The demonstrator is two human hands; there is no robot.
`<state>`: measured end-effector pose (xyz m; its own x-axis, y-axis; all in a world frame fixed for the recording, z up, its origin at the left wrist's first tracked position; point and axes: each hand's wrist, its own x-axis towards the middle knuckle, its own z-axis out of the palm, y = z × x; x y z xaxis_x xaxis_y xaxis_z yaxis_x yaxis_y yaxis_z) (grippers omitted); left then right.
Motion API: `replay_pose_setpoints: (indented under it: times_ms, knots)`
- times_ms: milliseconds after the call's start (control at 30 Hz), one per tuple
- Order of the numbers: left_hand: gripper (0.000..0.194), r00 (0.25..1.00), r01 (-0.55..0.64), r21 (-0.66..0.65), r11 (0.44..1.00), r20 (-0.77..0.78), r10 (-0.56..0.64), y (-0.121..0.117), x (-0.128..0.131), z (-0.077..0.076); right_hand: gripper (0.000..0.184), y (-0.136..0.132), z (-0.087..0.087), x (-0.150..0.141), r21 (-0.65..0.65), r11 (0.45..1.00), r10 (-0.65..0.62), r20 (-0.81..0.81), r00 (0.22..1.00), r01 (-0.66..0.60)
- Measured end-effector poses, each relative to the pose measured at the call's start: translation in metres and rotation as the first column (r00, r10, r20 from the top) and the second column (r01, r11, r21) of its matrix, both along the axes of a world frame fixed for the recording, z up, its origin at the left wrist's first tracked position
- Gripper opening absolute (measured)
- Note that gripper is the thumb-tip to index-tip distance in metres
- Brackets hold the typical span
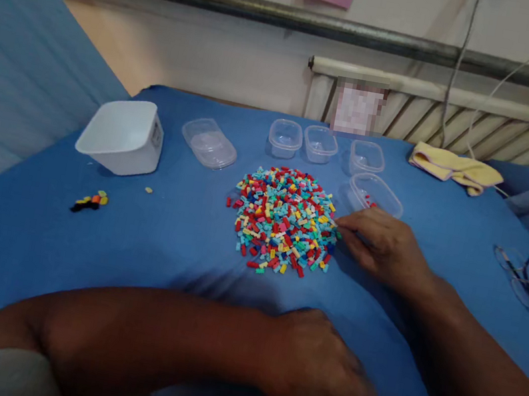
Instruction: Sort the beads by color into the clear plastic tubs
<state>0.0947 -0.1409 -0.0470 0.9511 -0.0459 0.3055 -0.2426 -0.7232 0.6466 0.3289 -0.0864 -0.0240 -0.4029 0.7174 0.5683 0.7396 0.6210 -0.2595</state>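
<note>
A round heap of tiny colourful toy building bricks (285,222) lies on the blue cloth, with red, light blue, yellow, green and pink pieces. At the heap's right edge my right hand (381,244) has its thumb and fingers pinched together. Whatever is between those fingertips is too small to make out. Just behind this hand, a clear plastic tub (387,193) holds a few red bricks (369,202) and is partly covered by the hand. My left hand (326,377) is closed at the near edge of the table, slightly blurred, and its fingertips and palm are hidden.
Three clear tubs (285,137) stand behind the heap. Left of them are clear lids (210,145) and a white container (124,141). Several yellow, orange and black pieces (91,201) lie front left. Glasses (527,282) and a yellow cloth (452,167) are at right.
</note>
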Motion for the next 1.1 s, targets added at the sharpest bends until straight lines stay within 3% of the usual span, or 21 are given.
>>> replay_pose_setpoints:
  times_ms: [100, 367, 600, 767, 967, 1100]
  knots:
    - [0.033, 1.0, 0.003, 0.009, 1.0, 0.001, -0.003, 0.0, 0.0, 0.001, 0.014, 0.0, -0.006, -0.007, -0.062, 0.995, 0.08, 0.012, 0.997, -0.079]
    - [0.036, 1.0, 0.005, 0.016, 1.0, -0.006, -0.005, 0.003, 0.0, 0.007, 0.015, 0.002, -0.011, -0.008, -0.062, 0.995, 0.08, 0.063, 0.995, -0.076]
    - [0.032, 0.999, 0.011, 0.023, 1.0, -0.031, -0.011, 0.001, 0.0, 0.007, 0.011, 0.002, -0.012, -0.015, -0.154, 0.987, 0.038, 0.006, 0.999, -0.037]
    - [0.032, 0.999, 0.0, 0.031, 1.0, -0.037, 0.001, 0.001, 0.0, 0.006, 0.01, 0.004, -0.014, -0.017, -0.126, 0.991, 0.054, 0.047, 0.997, -0.048]
    - [0.035, 1.0, 0.009, 0.029, 1.0, -0.011, -0.009, 0.0, -0.001, 0.005, 0.011, -0.002, -0.003, -0.017, -0.067, 0.997, 0.024, -0.085, 0.996, -0.03]
    - [0.033, 1.0, 0.0, 0.011, 1.0, 0.007, 0.0, 0.0, -0.001, 0.004, 0.015, -0.003, 0.006, -0.01, -0.021, 0.999, -0.051, -0.111, 0.993, 0.049]
